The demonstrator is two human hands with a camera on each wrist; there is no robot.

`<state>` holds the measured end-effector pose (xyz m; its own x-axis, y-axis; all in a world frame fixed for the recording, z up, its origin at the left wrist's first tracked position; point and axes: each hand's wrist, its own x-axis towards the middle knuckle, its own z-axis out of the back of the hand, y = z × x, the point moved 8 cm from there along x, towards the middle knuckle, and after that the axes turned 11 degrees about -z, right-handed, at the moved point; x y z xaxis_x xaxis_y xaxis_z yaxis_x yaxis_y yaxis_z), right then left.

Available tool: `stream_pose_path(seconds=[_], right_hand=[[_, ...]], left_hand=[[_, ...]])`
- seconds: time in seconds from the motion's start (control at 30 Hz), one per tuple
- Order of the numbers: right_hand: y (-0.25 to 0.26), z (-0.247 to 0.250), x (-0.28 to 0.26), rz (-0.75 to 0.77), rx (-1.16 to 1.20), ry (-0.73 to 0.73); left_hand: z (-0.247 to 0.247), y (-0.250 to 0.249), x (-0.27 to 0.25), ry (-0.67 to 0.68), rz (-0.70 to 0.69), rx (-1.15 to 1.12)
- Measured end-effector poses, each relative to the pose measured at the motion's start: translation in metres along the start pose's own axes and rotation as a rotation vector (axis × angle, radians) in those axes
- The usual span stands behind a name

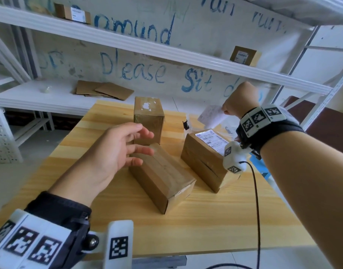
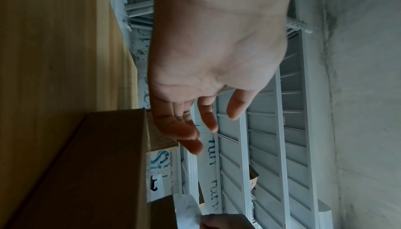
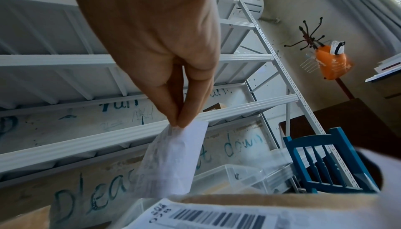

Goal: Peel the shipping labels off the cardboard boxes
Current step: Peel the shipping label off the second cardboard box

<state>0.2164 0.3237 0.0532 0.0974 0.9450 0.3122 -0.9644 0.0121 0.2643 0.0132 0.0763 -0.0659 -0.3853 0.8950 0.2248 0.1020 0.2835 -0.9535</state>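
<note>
Three cardboard boxes stand on the wooden table (image 1: 205, 220). The near box (image 1: 162, 179) lies on its side with no label showing. The far box (image 1: 149, 119) stands upright with torn white label scraps on top. The right box (image 1: 203, 158) carries a white shipping label (image 1: 213, 139) (image 3: 217, 217). My left hand (image 1: 126, 146) (image 2: 201, 105) hovers open just above the near box, holding nothing. My right hand (image 1: 236, 105) (image 3: 180, 123) is raised above the right box and pinches a peeled label (image 1: 211, 116) (image 3: 171, 160) by its top edge.
A clear plastic bin (image 3: 234, 176) sits at the table's far right, below the hanging label. White metal shelves (image 1: 128, 43) behind the table hold small boxes (image 1: 244, 56) and flat cardboard (image 1: 104, 90). A blue chair (image 3: 321, 162) stands to the right. A black cable (image 1: 257, 200) hangs from my right wrist.
</note>
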Motion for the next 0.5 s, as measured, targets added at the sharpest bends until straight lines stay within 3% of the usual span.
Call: stream_pose_path(seconds=[0.5], right_hand=[[-0.0020, 0.0008, -0.0098, -0.033, 0.105, 0.001]], left_hand=[[0.0023, 0.0039, 0.0005, -0.028, 0.010, 0.084]])
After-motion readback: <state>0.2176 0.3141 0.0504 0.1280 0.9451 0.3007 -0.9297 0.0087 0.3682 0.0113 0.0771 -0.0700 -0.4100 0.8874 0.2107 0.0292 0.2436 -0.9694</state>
